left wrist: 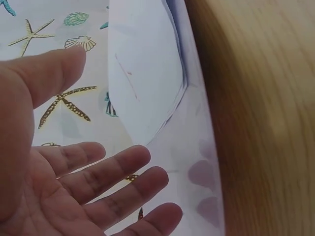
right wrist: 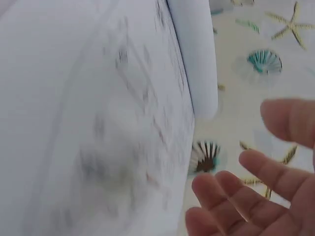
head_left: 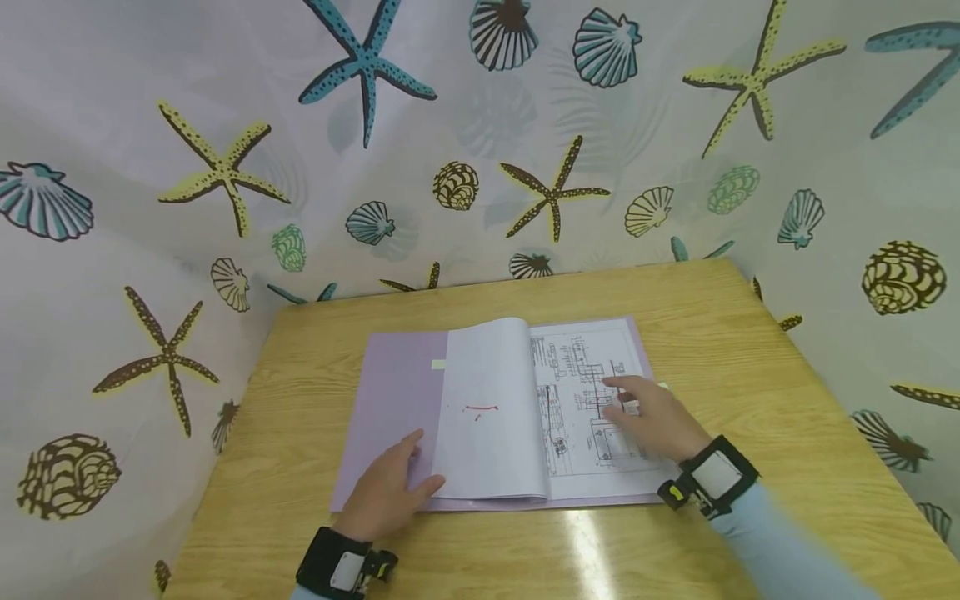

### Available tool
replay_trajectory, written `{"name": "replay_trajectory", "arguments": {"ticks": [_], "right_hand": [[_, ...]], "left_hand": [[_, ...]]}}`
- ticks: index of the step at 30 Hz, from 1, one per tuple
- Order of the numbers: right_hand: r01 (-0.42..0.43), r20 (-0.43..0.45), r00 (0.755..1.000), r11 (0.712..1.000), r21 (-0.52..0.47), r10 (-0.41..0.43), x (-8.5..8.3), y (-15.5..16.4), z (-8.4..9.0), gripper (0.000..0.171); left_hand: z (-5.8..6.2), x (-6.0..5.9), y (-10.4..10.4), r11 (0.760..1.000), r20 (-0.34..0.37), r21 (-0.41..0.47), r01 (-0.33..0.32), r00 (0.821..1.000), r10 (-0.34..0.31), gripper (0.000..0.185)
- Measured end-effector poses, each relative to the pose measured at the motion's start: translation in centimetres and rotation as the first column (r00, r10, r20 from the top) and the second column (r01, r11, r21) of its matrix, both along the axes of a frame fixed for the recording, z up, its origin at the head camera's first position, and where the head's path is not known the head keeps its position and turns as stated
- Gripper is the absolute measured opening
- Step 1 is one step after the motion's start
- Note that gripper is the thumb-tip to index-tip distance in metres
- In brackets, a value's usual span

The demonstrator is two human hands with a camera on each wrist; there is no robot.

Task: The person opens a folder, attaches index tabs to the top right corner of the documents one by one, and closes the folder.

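An open purple folder (head_left: 397, 400) lies on the wooden table, holding a stack of white sheets. The left-hand sheets (head_left: 491, 454) bow upward near the middle and carry a short red mark, also seen in the left wrist view. On the right, a page (head_left: 555, 417) bears a printed technical drawing with small red lines. My left hand (head_left: 386, 492) is at the folder's lower left, fingers spread, thumb near the sheets' bottom corner. Over the drawing page is my right hand (head_left: 652, 417), its fingers loosely bent and holding nothing; the right wrist view shows the page blurred beside it.
The wooden table (head_left: 300, 442) extends around the folder on all sides. Behind it and at both sides hangs a pale cloth (head_left: 420, 125) printed with starfish and shells. Each wrist wears a black strap with a small camera. A light glare lies near the table's front.
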State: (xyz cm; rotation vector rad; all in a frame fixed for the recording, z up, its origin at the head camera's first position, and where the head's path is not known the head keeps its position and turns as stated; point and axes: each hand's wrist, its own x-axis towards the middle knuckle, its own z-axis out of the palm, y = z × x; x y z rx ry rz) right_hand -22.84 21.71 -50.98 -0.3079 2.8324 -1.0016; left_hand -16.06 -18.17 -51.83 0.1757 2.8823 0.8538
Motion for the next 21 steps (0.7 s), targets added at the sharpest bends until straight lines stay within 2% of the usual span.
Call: {"name": "replay_trajectory", "arguments": {"ticks": [4,7,10,16,21], "right_hand": [[0.175,-0.057,0.983,0.984,0.042,-0.173,0.1,3.8,0.2,0.044],[0.234,-0.106,0.969,0.966,0.109,-0.223,0.2,5.8,-0.3,0.040],[0.247,-0.106,0.967,0.954,0.171,-0.232,0.3,6.8,-1.0,0.042],[0.257,-0.038,0.966,0.934,0.249,-0.256,0.1,7.2,-2.3,0.055],[0.248,-0.009,0.966,0.915,0.319,-0.259,-0.3,7.1,-3.1,0.064]], "left_hand": [[0.5,0.3,0.0,1.000,-0.034,0.013,0.006,0.999,-0.005,0.077],[0.7,0.4,0.0,1.000,-0.062,0.011,0.021,0.998,-0.021,0.076],[0.8,0.4,0.1,0.999,-0.092,0.014,0.034,0.995,-0.032,0.074],[1.1,0.5,0.6,0.997,-0.159,0.037,0.061,0.986,-0.054,0.072],[1.3,0.4,1.1,0.997,-0.164,0.049,0.057,0.985,-0.048,0.071]]}}
